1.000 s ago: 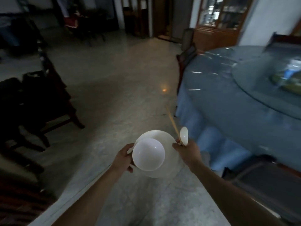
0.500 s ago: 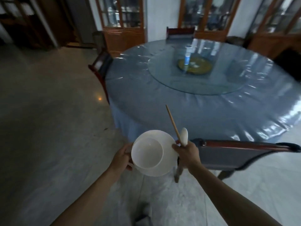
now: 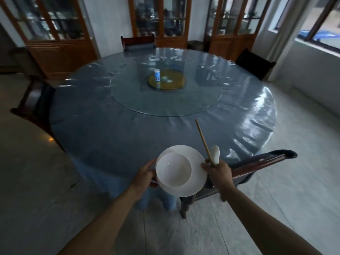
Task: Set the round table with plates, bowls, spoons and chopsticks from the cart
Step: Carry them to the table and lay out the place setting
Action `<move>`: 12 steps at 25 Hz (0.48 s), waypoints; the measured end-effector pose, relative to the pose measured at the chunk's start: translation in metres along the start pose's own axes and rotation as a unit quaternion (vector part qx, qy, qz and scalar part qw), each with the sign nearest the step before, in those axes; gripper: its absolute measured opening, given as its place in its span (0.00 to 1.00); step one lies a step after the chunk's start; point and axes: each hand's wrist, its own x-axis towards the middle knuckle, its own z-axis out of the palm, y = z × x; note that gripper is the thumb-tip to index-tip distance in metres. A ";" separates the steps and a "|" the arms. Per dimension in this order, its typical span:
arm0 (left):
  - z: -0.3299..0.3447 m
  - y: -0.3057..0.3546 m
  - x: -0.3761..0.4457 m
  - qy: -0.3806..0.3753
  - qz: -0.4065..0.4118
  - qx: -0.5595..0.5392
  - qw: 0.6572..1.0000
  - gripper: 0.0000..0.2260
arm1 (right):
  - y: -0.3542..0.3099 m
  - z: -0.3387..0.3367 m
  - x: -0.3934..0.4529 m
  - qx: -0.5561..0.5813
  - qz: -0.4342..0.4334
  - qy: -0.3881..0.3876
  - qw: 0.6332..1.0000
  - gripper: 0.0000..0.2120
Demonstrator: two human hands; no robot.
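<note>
My left hand (image 3: 145, 173) grips the left rim of a white plate (image 3: 196, 177) with a white bowl (image 3: 173, 169) resting on it. The plate hangs level just before the near edge of the round table (image 3: 110, 129), which is covered in blue cloth under clear plastic. My right hand (image 3: 218, 171) touches the plate's right rim and is closed around wooden chopsticks (image 3: 202, 138) and a white spoon (image 3: 215, 153), both pointing up and away over the table edge.
A glass turntable (image 3: 165, 103) sits mid-table with a small blue-and-white canister (image 3: 157, 74) and a yellow disc. Dark wooden chairs stand around: one close at the right (image 3: 261, 161), one left (image 3: 35, 100), one far (image 3: 138, 42). Glass-fronted cabinets line the back wall.
The view has swung right from the open floor until the round table lies straight ahead and closer. Both hands keep the same hold on the plate, bowl, chopsticks and spoon.
</note>
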 end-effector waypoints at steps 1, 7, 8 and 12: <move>0.004 0.005 0.010 -0.006 -0.005 0.000 1.000 0.25 | -0.001 -0.002 0.007 -0.002 0.004 0.010 1.000 0.05; 0.033 0.028 0.065 -0.041 -0.026 -0.006 0.999 0.26 | -0.004 -0.018 0.057 -0.016 0.022 0.040 0.999 0.07; 0.039 0.030 0.074 -0.037 -0.027 -0.007 0.999 0.26 | -0.004 -0.021 0.067 -0.019 0.022 0.039 0.999 0.07; 0.068 0.042 0.106 -0.017 -0.030 0.001 0.999 0.26 | -0.004 -0.032 0.120 -0.024 0.026 0.012 0.999 0.07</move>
